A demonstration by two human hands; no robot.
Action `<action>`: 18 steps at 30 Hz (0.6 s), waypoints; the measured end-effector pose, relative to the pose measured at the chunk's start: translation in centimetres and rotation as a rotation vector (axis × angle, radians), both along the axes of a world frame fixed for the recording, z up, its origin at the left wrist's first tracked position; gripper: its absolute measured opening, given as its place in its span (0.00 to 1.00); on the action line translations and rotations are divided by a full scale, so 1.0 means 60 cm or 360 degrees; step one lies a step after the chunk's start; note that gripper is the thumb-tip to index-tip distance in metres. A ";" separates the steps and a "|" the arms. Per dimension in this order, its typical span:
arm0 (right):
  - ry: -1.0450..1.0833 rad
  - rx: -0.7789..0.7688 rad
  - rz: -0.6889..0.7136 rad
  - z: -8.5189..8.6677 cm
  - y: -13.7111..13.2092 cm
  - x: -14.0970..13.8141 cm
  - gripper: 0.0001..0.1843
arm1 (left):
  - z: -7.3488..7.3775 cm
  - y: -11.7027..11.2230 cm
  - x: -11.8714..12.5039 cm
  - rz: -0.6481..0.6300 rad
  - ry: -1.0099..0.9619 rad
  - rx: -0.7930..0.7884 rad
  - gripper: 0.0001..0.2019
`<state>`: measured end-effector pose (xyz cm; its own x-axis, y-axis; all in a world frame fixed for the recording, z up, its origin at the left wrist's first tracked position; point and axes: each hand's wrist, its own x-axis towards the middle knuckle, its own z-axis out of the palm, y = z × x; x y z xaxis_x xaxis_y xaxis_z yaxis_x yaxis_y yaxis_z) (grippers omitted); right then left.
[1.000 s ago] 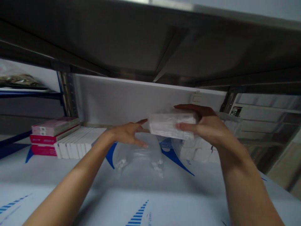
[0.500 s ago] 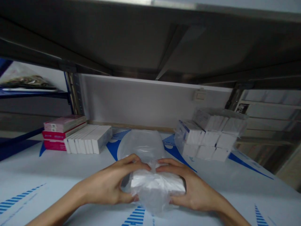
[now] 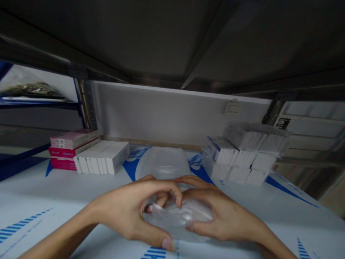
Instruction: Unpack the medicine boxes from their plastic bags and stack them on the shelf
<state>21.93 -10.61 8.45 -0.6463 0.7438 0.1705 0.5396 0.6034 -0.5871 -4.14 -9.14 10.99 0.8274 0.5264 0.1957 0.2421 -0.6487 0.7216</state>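
Note:
Both my hands are curled around a clear plastic bag (image 3: 176,216) with a white box inside it, low in the middle of the shelf. My left hand (image 3: 134,212) pinches the bag's plastic at the top with bent fingers and its thumb presses the front. My right hand (image 3: 215,216) wraps the bag's right side, fingertips meeting the left hand's. The rest of the bag (image 3: 164,163) trails away flat toward the back wall.
I am looking into a shelf bay with a white and blue sheet (image 3: 54,205) as floor. White boxes in a row (image 3: 104,162) and pink boxes (image 3: 71,147) stand back left. A plastic-wrapped stack of white boxes (image 3: 242,156) sits back right. A dark shelf (image 3: 172,39) hangs overhead.
My right hand brought the white box down from the stack at the back right to the front. Both hands closed around it in the bag and now gather the plastic on top.

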 end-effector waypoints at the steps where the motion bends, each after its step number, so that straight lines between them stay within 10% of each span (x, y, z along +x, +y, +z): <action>1: 0.0055 0.0005 0.0032 0.003 -0.001 0.000 0.22 | 0.006 -0.002 -0.004 0.0006 0.0031 0.0009 0.20; 11: 0.0396 -0.0019 0.0246 0.042 -0.010 -0.026 0.09 | 0.057 -0.010 -0.021 0.0051 0.0065 0.0107 0.14; 18: 0.0073 -0.0432 0.0304 0.088 -0.022 -0.017 0.24 | 0.054 -0.015 -0.031 0.0150 0.0287 0.0424 0.07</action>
<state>20.91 -11.95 13.75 -0.7745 0.6324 0.0149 0.4011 0.5092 -0.7615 -5.98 -10.06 14.22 0.8113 0.5523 0.1917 0.4183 -0.7775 0.4697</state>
